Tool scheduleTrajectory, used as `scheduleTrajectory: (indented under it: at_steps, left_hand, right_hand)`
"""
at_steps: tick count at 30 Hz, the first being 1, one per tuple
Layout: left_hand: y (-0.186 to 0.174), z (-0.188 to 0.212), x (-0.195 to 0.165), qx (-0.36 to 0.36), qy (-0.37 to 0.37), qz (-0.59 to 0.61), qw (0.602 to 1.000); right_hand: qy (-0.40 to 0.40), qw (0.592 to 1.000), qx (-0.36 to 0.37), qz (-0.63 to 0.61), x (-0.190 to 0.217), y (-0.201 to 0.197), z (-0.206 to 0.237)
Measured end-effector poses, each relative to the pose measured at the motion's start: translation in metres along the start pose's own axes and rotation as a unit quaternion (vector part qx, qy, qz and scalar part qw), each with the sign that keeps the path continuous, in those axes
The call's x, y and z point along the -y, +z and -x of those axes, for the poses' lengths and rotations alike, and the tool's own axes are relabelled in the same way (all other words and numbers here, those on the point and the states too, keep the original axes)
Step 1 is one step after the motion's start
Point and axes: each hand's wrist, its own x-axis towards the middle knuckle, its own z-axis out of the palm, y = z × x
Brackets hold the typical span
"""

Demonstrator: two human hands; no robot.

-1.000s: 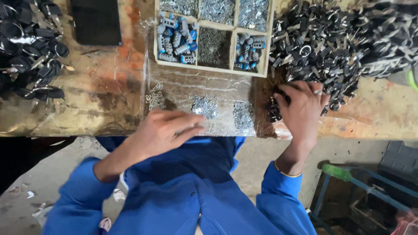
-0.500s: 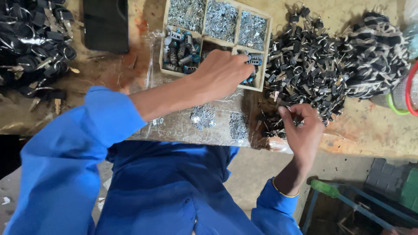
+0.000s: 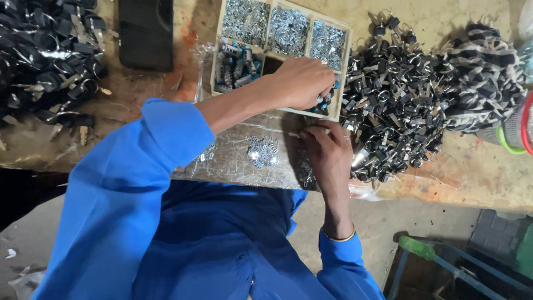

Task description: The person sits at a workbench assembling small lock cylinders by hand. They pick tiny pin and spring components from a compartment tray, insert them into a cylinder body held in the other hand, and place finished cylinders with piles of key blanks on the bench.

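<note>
My left hand (image 3: 302, 82) reaches across into a wooden compartment tray (image 3: 344, 66), its fingers curled down into the lower right compartment of small blue and silver parts; what it grips is hidden. My right hand (image 3: 328, 151) rests on the workbench just below the tray, fingertips pinching a small metal piece next to the big heap of black keys with rings (image 3: 397, 100). Small piles of silver metal parts (image 3: 262, 151) lie on clear plastic in front of me. Both sleeves are blue.
A black flat device (image 3: 146, 33) lies at the top left. Another heap of black keys (image 3: 47, 58) fills the far left. A black and white bundle (image 3: 483, 78) and a basket with a green and red rim (image 3: 516, 130) sit at the right. A green-handled frame (image 3: 433, 258) stands below the bench.
My left hand rose from the bench's front edge, reached over the plastic and went into the tray's lower right compartment. My right hand shifted left from the key heap toward the silver parts.
</note>
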Motion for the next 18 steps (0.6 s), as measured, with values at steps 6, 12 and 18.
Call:
scheduleTrajectory:
  at_steps: [6, 12, 18]
  left_hand:
    - [-0.028, 0.042, 0.022, -0.124, 0.041, 0.139, 0.982]
    - [-0.061, 0.108, 0.035, -0.189, -0.046, 0.282, 0.939]
    - [-0.048, 0.140, 0.043, -0.240, -0.125, 0.374, 0.887]
  right_hand:
    - [0.020, 0.999, 0.005, -0.039, 0.013, -0.006, -0.017]
    - [-0.037, 0.995, 0.076, -0.060, 0.017, -0.008, -0.057]
    - [-0.143, 0.985, 0.097, -0.025, 0.018, 0.021, -0.105]
